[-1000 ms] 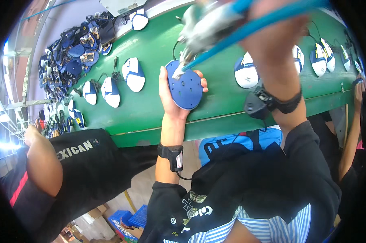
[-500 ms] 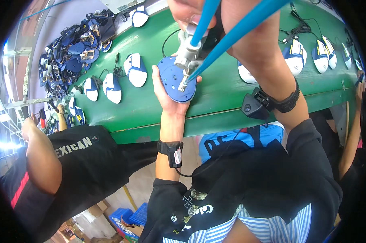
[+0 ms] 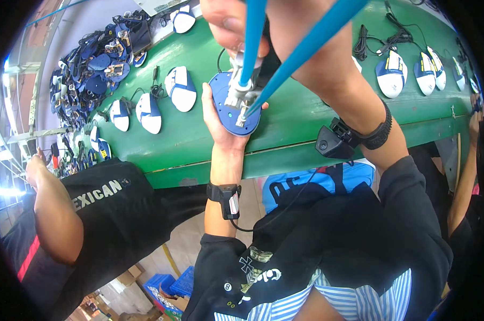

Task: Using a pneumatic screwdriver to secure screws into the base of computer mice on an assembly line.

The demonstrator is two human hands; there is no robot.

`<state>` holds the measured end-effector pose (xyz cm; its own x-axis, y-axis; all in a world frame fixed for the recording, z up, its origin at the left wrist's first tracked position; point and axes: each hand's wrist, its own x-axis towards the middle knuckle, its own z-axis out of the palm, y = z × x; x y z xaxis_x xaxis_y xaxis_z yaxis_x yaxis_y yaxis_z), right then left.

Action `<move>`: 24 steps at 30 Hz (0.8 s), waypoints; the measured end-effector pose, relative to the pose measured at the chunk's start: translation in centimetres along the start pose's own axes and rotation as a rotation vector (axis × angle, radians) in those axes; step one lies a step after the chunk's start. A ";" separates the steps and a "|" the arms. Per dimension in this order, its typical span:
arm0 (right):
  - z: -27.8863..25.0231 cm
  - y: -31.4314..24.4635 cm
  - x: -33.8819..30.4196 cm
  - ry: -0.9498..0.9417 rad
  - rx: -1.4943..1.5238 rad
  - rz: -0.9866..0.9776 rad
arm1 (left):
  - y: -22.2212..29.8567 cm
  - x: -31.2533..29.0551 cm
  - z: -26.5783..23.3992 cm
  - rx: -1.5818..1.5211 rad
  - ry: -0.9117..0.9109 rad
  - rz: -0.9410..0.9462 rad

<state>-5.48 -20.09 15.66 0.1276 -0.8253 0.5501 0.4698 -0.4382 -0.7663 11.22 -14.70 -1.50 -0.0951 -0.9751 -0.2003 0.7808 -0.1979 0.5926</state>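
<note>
1. Brightly lit, blown out white at the lamp [image 3: 5, 191], far left.
2. Streaked with pale sheen on the green table [image 3: 292, 120].
3. Bowed and blackened toward the edges (fisheye), softly blurred around the right hand [image 3: 290, 21].

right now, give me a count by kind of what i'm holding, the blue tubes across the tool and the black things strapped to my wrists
blue oval mouse: 1
metal tool: 1
blue tubes: 2
black wrist devices: 2
total: 6
</note>
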 end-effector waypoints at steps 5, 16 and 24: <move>-0.5 -0.9 -0.3 0.086 0.025 0.045 | -0.2 0.1 -0.1 0.023 0.009 -0.019; -0.8 -0.1 0.5 0.141 0.509 -0.120 | 0.7 -0.4 0.1 0.056 -0.115 -0.178; -0.7 3.2 1.1 0.114 0.163 -0.288 | 1.1 -0.4 0.4 0.032 -0.133 -0.204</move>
<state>-4.46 -22.66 13.52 -0.1242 -0.7146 0.6884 0.6066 -0.6037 -0.5173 11.85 -14.56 -0.41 -0.3308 -0.9188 -0.2155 0.7170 -0.3931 0.5756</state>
